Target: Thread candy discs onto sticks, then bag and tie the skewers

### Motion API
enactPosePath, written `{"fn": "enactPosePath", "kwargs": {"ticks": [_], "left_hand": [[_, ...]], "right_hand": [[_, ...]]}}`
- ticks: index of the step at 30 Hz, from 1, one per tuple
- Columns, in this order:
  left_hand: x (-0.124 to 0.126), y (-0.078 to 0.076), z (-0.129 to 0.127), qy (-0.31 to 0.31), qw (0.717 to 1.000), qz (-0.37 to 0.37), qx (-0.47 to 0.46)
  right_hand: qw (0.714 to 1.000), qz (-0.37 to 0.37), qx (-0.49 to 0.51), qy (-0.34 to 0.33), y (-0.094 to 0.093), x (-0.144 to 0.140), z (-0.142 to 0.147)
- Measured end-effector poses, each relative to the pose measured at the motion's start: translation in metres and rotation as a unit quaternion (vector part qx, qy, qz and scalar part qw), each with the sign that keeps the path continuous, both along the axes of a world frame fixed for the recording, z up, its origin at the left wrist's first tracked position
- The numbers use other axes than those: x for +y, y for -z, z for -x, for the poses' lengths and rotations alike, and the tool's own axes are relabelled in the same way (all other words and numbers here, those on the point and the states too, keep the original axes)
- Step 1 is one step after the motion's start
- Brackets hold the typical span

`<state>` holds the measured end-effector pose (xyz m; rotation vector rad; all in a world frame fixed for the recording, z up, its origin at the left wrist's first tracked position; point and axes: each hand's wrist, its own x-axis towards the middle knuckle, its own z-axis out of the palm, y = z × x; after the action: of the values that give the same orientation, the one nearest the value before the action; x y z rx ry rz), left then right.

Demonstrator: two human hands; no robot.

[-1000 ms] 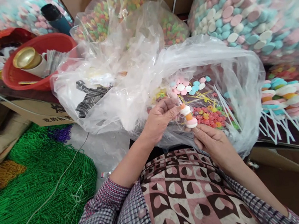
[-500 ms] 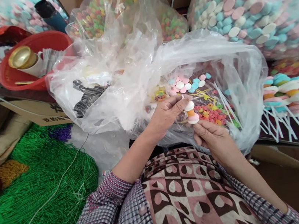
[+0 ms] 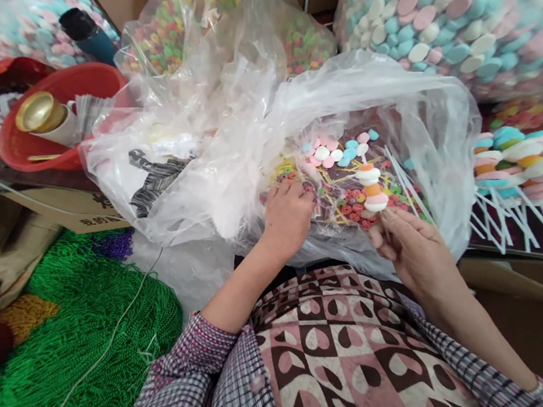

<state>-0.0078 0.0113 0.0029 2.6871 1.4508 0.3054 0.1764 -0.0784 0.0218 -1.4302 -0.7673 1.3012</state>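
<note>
The left hand (image 3: 288, 218) has let go of the candy stick (image 3: 372, 189) it was steadying half a second ago and now reaches down into the open plastic bag (image 3: 421, 115), fingers curled among the small ring candies (image 3: 352, 200); whether it has pinched one I cannot tell. The right hand (image 3: 412, 248) has moved right and up a little and grips the stick by its lower end, holding it upright over the bag. The stick carries a short stack of discs: orange on top, white, orange, then a white-pink one at the bottom. Judging by that, the stack looks part-built, and the left hand is likely after another piece.

Inside the bag lie loose pastel discs (image 3: 339, 150) toward the far side and bare white sticks (image 3: 408, 187) just right of the held one. To the right, outside the bag, finished sticks (image 3: 513, 163) lie in a row. Big sacks of pastel discs (image 3: 456, 9) and coloured rings (image 3: 176, 31) stand behind. At left are a red basin (image 3: 59, 132) with a gold-lidded jar (image 3: 39, 111), and a heap of green beads (image 3: 72, 366). The crumpled bag edge crowds the left hand's reach.
</note>
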Motion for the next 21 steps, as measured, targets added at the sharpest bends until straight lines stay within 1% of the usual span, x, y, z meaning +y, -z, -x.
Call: {"fn": "enactPosePath", "kwargs": {"ticks": [3, 5, 7, 9, 11, 13, 16, 18, 19, 21], "left_hand": [[-0.0009, 0.0007, -0.0022, 0.015, 1.0, 0.003, 0.014], [0.0003, 0.0004, -0.0017, 0.018, 1.0, 0.009, 0.002], [0.0027, 0.0002, -0.0003, 0.003, 0.999, 0.015, -0.037], [0.0056, 0.0002, 0.0013, -0.025, 0.995, 0.034, -0.089], [0.0075, 0.0005, 0.0025, -0.046, 0.99, 0.053, -0.12], [0.0072, 0.0017, 0.0029, -0.04, 0.992, 0.047, -0.112], [0.0036, 0.0051, 0.0014, -0.005, 0.998, 0.003, -0.06], [0.002, 0.0072, -0.0003, 0.0, 0.999, -0.008, -0.044], [0.0022, 0.0076, -0.0008, -0.006, 0.999, -0.003, -0.051], [0.0043, 0.007, -0.0008, -0.031, 0.994, 0.027, -0.101]], "right_hand": [[1.0, 0.01, -0.016, -0.008, 0.0014, -0.0019, 0.0014], [0.999, 0.014, -0.026, -0.015, 0.0024, -0.0026, 0.0017], [0.999, 0.012, -0.035, -0.028, 0.0039, -0.0036, 0.0009], [0.998, 0.01, -0.045, -0.048, 0.0058, -0.005, -0.0005], [0.996, 0.014, -0.053, -0.065, 0.0076, -0.0065, -0.0015], [0.996, 0.02, -0.058, -0.067, 0.0088, -0.0072, -0.0015], [0.996, 0.02, -0.066, -0.053, 0.0087, -0.0067, -0.0004], [0.996, 0.018, -0.074, -0.052, 0.0079, -0.0061, 0.0], [0.995, 0.016, -0.077, -0.053, 0.0075, -0.006, -0.0001], [0.995, 0.017, -0.081, -0.056, 0.0069, -0.0063, -0.0006]]}}
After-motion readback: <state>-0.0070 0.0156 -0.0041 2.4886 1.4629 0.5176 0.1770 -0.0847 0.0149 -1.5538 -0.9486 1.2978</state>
